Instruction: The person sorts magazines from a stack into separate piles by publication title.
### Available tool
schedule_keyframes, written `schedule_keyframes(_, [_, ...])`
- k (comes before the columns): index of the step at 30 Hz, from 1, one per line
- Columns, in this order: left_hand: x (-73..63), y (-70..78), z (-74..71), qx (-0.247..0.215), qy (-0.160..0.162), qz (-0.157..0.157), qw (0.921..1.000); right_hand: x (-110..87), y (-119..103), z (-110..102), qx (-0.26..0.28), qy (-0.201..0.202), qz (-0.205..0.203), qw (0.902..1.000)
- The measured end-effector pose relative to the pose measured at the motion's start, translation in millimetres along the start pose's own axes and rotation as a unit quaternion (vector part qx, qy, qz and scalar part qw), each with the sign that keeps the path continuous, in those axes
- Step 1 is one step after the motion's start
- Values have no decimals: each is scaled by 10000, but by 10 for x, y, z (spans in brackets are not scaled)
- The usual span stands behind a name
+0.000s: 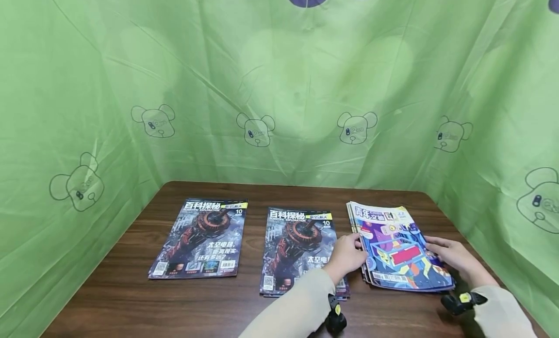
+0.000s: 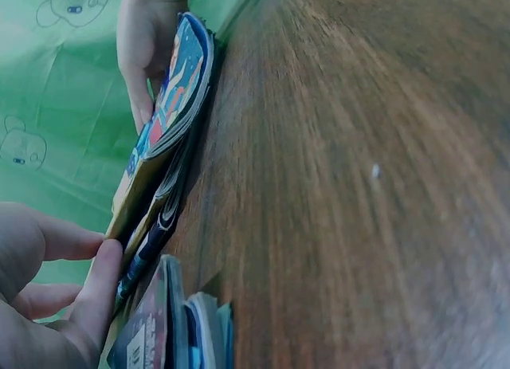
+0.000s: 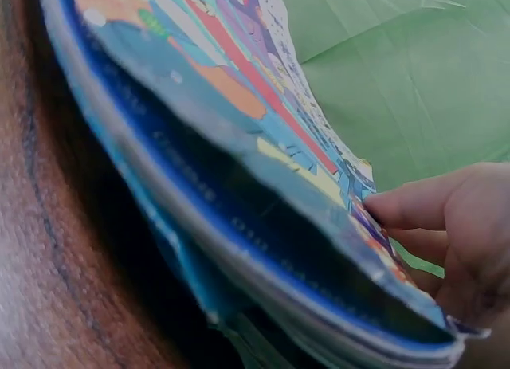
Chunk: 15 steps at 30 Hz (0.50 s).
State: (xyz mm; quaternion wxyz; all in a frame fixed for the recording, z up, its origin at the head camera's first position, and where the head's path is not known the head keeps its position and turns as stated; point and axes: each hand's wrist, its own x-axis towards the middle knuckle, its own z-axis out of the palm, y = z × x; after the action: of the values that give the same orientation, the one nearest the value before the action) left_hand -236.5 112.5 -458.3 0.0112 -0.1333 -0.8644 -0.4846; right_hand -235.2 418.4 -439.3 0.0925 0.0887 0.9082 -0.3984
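On the right of the table lies a stack of magazines, topped by a magazine with a colourful blue and purple cover (image 1: 395, 255). At its left edge, my left hand (image 1: 347, 255) pinches the spine of the top magazine between thumb and finger. My right hand (image 1: 456, 258) holds the opposite edge, its thumb at the cover (image 3: 239, 90). In the right wrist view the top magazine bows up, with a dark gap over the pages below. Just left of my left hand is a pile of dark magazines (image 1: 286, 250), partly covered by my left forearm.
Another dark magazine (image 1: 201, 241) with the same space-tower cover lies on the left of the brown wooden table (image 1: 131, 304). A green curtain (image 1: 301, 86) with bear drawings hangs behind the table and along both sides. Each wrist wears a black camera strap (image 1: 463, 301).
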Motion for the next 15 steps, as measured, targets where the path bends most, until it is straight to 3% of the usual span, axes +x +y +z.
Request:
schedule_keyframes(6, [6, -8, -8, 431, 20, 10, 9991, 10, 5, 28, 56, 71, -9, 10000])
schedule_keyframes(15, [52, -51, -75, 513, -258, 88, 9983, 2, -9, 30, 194, 35, 3, 9998])
